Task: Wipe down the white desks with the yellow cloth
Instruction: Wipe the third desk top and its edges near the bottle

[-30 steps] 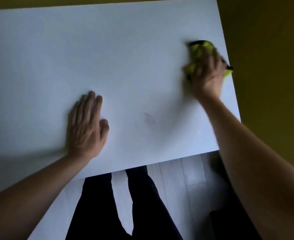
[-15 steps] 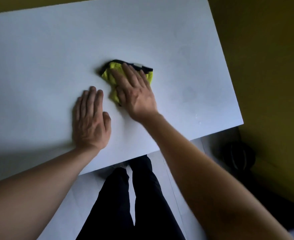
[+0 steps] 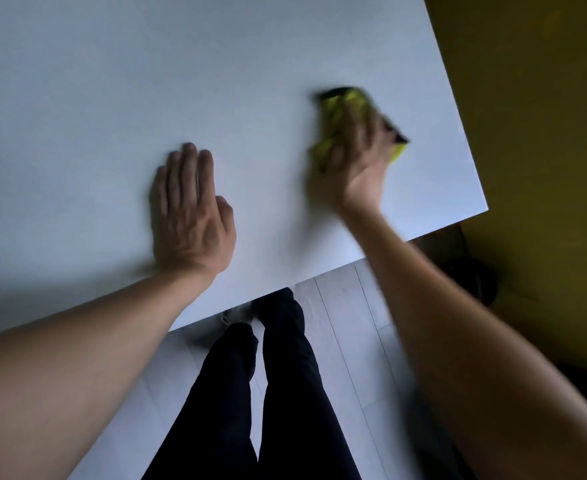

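The person is bracing the left hand [image 3: 189,216] flat, fingers straight, on the white worktop [image 3: 112,98] while the right hand [image 3: 356,161], blurred, is pressing the yellow cloth [image 3: 333,133] near the right edge, mid-wipe, probably needing sweeps over untouched areas next.

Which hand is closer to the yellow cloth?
Right. The right hand lies on top of the cloth, pressing it to the desk. The left hand rests flat on the desk, apart from it.

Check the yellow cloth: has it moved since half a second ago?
Yes. The cloth, under the right hand, went from beside the left hand toward the desk's right edge.
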Demonstrator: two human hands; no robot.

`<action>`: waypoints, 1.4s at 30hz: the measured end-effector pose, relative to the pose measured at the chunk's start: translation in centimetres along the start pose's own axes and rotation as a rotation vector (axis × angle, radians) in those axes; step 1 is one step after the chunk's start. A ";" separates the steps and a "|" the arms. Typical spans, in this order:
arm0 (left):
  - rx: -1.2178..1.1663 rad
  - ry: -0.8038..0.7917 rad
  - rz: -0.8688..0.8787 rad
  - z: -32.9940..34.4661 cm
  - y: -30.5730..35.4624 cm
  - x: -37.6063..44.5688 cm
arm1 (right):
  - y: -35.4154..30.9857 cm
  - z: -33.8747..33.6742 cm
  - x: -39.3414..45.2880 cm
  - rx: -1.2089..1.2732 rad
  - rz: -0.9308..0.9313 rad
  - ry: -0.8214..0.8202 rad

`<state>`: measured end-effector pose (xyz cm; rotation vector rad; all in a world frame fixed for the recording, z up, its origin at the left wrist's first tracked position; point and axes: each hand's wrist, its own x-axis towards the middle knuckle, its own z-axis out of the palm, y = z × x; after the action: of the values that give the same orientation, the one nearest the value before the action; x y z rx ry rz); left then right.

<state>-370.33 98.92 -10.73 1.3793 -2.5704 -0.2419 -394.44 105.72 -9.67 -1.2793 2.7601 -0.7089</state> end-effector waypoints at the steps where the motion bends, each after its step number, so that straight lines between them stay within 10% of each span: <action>1: -0.002 0.006 0.001 -0.1 0.0 0.0 | -2.7 0.6 -2.6 0.051 -0.092 -0.026; 8: -0.005 -0.001 0.013 -0.1 -0.2 0.0 | -4.9 0.7 -7.1 0.062 -0.348 -0.214; 18: 0.018 -0.001 -0.003 0.3 -0.2 0.0 | 9.8 -4.8 -0.9 -0.051 0.419 0.111; 30: -0.002 0.050 0.009 0.6 -0.5 0.0 | -6.4 0.2 -14.8 0.157 -0.309 -0.162; 42: 0.079 -0.004 0.050 0.7 1.1 -0.1 | 16.0 -7.4 -4.5 0.020 0.350 0.131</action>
<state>-371.35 99.61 -11.12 1.3399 -2.6401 -0.1373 -404.40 120.90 -10.35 -0.7375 2.9551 -0.8096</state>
